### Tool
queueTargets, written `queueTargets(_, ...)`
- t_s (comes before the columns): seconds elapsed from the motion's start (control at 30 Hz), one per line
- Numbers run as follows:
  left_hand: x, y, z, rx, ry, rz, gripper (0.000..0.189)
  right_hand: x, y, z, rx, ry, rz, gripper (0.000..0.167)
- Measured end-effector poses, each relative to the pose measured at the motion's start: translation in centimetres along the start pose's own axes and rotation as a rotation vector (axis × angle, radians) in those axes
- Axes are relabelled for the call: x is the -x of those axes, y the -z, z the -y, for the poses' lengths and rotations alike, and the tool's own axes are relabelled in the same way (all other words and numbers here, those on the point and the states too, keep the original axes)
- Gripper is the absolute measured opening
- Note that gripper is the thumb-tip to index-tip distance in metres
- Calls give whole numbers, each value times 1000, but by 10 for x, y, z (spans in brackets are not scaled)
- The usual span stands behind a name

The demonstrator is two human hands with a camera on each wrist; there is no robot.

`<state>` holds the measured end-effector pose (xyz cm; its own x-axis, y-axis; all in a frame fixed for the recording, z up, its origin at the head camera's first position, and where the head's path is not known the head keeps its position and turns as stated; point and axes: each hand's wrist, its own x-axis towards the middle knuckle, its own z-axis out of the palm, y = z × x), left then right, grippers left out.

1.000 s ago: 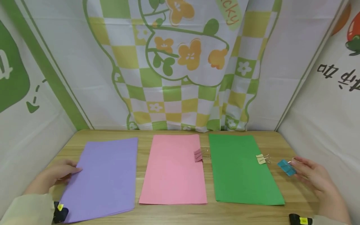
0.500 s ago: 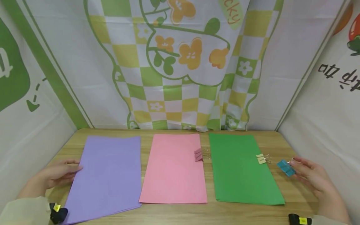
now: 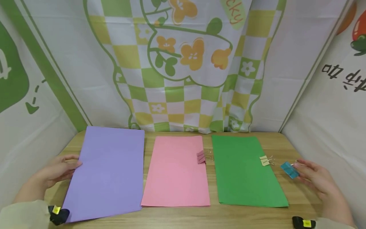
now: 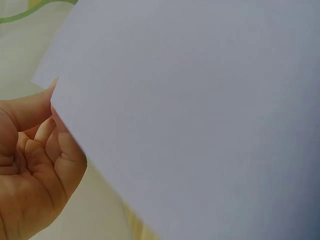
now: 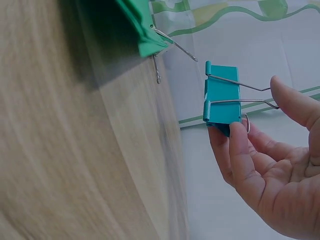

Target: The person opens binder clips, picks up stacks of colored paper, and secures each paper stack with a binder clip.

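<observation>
My left hand [image 3: 58, 168] pinches the left edge of a purple paper stack [image 3: 107, 171], thumb on top and fingers beneath in the left wrist view. The far edge of this paper [image 4: 190, 115] is raised and overlaps the hanging cloth in the head view. At the right, my right hand [image 3: 315, 178] grips a blue binder clip [image 3: 290, 170] by its wire handles, above the table. In the right wrist view the thumb presses one handle of the clip [image 5: 224, 92], with fingertips behind its body.
A pink paper stack [image 3: 177, 171] lies mid-table with a pink binder clip [image 3: 201, 157] on its right edge. Right of it lies a green paper stack [image 3: 246, 175] with a pale yellow binder clip [image 3: 265, 160]. Printed cloth [image 3: 183, 95] hangs behind the wooden table [image 3: 177, 218].
The purple paper has shifted slightly right, and its far edge has risen. My left hand has moved a little up with it. My right hand and the blue binder clip stay almost still.
</observation>
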<state>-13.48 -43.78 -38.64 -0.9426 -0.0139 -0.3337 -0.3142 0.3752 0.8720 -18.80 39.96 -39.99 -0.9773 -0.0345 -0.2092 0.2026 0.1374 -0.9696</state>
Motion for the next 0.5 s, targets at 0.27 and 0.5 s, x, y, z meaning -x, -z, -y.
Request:
queueTargets(0.27,5,7,-13,-20,-59,-69,32,-1,0,1,6,2,-4,23)
queueTargets(0.5,7,7,-19,26,-76,-80,33,0,-4,5,15,6,-4,27)
